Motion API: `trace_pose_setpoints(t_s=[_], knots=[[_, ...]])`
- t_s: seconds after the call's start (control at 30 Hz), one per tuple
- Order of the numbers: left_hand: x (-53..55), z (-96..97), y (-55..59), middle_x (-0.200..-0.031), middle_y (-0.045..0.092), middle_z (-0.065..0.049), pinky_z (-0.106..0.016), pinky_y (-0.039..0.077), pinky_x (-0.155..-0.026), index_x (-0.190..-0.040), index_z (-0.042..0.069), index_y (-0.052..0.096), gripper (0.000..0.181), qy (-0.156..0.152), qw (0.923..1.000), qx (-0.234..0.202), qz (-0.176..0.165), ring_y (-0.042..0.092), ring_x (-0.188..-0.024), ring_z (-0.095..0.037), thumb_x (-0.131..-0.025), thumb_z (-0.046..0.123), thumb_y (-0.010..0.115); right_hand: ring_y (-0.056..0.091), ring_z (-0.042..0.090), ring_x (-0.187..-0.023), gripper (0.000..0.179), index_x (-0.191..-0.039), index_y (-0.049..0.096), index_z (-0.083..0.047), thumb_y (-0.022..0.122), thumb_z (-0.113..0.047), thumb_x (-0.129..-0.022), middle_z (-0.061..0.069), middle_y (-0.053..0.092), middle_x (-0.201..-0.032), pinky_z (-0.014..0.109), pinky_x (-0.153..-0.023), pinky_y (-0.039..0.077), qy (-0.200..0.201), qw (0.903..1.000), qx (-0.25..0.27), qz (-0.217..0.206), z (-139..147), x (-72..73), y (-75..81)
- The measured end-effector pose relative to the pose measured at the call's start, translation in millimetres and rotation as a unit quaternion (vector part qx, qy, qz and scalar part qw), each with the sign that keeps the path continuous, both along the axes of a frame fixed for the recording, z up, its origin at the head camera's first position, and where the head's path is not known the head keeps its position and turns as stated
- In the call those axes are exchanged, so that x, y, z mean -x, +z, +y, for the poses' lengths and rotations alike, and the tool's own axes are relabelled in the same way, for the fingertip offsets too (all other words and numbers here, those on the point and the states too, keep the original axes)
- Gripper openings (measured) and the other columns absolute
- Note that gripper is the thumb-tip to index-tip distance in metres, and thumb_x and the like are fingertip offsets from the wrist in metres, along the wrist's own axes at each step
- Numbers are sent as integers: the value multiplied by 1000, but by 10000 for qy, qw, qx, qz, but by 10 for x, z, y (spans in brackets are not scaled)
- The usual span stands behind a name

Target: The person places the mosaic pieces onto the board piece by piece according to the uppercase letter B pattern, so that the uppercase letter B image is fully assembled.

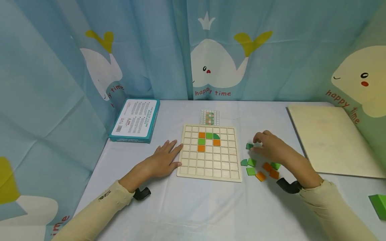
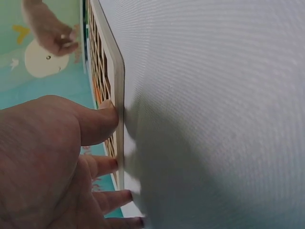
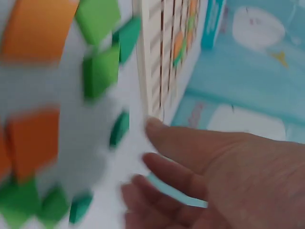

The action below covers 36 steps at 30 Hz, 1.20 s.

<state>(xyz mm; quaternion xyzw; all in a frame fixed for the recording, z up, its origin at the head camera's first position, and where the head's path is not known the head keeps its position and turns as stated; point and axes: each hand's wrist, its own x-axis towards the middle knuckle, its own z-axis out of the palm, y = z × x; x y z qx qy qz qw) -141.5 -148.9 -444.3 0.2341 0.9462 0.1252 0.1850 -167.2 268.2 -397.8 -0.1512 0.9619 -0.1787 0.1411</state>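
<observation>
Grid board [image 1: 209,164]: pale wood, lying flat on the white cloth [image 1: 181,207]. In its upper cells lie three orange squares [image 1: 201,148], two light green squares [image 1: 201,141] and one dark green quarter-round [image 1: 216,136].

Left hand [image 1: 164,160]: at the board's left edge, fingers spread, thumb and fingertips touching the rim; it grips nothing.

Right hand [image 1: 269,145]: right of the board, fingers bent, a gap between thumb and forefinger; no piece shows in its hold. A small dark green piece [image 1: 248,146] lies by the fingertips, between them and the board; contact with it cannot be told.

Loose lot, right of the board near its lower corner: orange squares [image 1: 267,166], light green squares [image 1: 251,171] and a second quarter-round [image 1: 244,162], some touching.

Patterned card [image 1: 209,117]: just beyond the board's far edge.

Teal box [image 1: 134,120]: beyond the board, to its left. Wooden panel [image 1: 334,140]: well to its right. Whale-print curtain [image 1: 163,50]: behind it.

Risks, by judgement: thin pieces could slip from a shallow pinch; the black wrist mount [image 1: 287,186], low beside the orange squares, could scatter them if the forearm drops; uneven pressure from the left hand could skew the board; a quarter-round could be seated with its curve turned wrongly.
</observation>
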Motion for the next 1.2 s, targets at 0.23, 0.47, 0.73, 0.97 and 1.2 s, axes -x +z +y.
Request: trace_pose_setpoints(t_s=[0.23, 0.47, 0.73, 0.97, 1.2], knots=[[4, 20, 5, -176, 15, -18, -66, 19, -126, -170, 16, 23, 73, 33, 10000, 35, -46, 10, -162, -45, -110, 47, 52, 63, 39, -96, 34, -114, 62, 10, 75, -16, -97, 30, 63, -109, 54, -83, 56, -127, 9965, -303, -767, 486, -79, 28], [13, 8, -12, -176, 15, -18, -66, 20, -126, -170, 16, 22, 74, -60, 10000, 19, -2, 10, -162, -46, -110, 47, 51, 62, 38, -94, 27, -112, 61, 10, 74, -8, -96, 27, 64, -104, 53, -80, 56, -169, 9988, 92, -455, 623, -141, -125], [6, 14, 16, -176, 15, -19, -67, 19, -126, -170, 16, 23, 73, -5, 10000, -7, -60, 10, -162, -46, -110, 46, 52, 59, 38, -99, 29, -122, 61, 9, 70, -5, -99, 30, 56, -115, 44, -78, 55, -437, 9980, 464, -38, 664, -182, -275], [-9, 30, 30, -176, 15, -19, -68, 18, -125, -170, 15, 24, 72, -15, 10000, -82, -53, 9, -162, -47, -110, 43, 53, 58, 36, -99, 32, -128, 60, 11, 68, -3, -100, 30, 56, -117, 44, -80, 55, -438, 9958, 769, 236, 663, -222, -365], [-15, 31, 35, -176, 15, -19, -68, 18, -126, -170, 15, 24, 72, 28, 9999, -93, -64, 9, -162, -46, -110, 43, 53, 59, 39, -99, 31, -128, 61, 11, 68, 0, -100, 32, 57, -117, 44, -78, 55, -416, 9941, 872, 493, 598, -228, -431]])
